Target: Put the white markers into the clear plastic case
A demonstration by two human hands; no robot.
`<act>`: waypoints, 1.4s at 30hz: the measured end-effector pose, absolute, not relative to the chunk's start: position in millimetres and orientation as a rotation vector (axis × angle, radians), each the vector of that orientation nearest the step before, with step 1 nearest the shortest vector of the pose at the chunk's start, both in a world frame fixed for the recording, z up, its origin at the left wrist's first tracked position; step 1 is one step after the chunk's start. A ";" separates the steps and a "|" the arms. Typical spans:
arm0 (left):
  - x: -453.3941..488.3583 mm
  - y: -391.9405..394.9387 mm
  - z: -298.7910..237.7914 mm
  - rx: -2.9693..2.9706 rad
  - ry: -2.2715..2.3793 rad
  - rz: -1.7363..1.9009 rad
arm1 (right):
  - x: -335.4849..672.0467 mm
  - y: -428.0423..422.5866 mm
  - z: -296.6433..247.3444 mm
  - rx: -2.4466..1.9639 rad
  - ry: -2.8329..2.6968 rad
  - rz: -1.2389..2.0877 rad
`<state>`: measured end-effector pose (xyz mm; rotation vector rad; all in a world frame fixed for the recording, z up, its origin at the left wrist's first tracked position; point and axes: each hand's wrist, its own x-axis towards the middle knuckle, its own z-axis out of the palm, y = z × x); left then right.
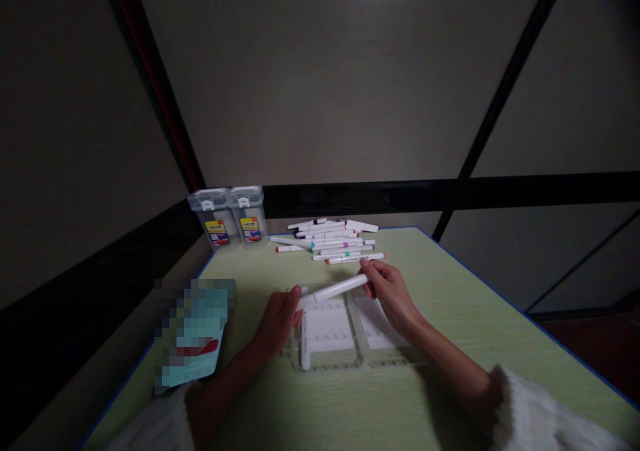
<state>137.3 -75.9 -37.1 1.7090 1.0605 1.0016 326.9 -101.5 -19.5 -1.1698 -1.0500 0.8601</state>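
Note:
A white marker (336, 290) is stretched between my two hands, tilted up towards the right. My left hand (279, 314) is closed round its lower left end. The other end is pinched in the fingers of my right hand (391, 294). Underneath lies an opened clear plastic case (363, 351) with white sheets in its two halves. Along the left side of the case rests another white marker (305, 346), its upper end near my left hand. My hands hide parts of the case.
Behind the case is a loose pile of several white markers (340, 243) with coloured ends. Two lidded clear boxes (219, 228) with yellow labels stand at the back left. A blurred-out flat device (200, 331) lies left on the green table (480, 344). Wall panels rise behind.

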 end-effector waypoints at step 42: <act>136.8 -74.9 -35.1 1.724 0.954 1.195 | 326.9 -99.9 -18.8 -1.146 -1.022 0.858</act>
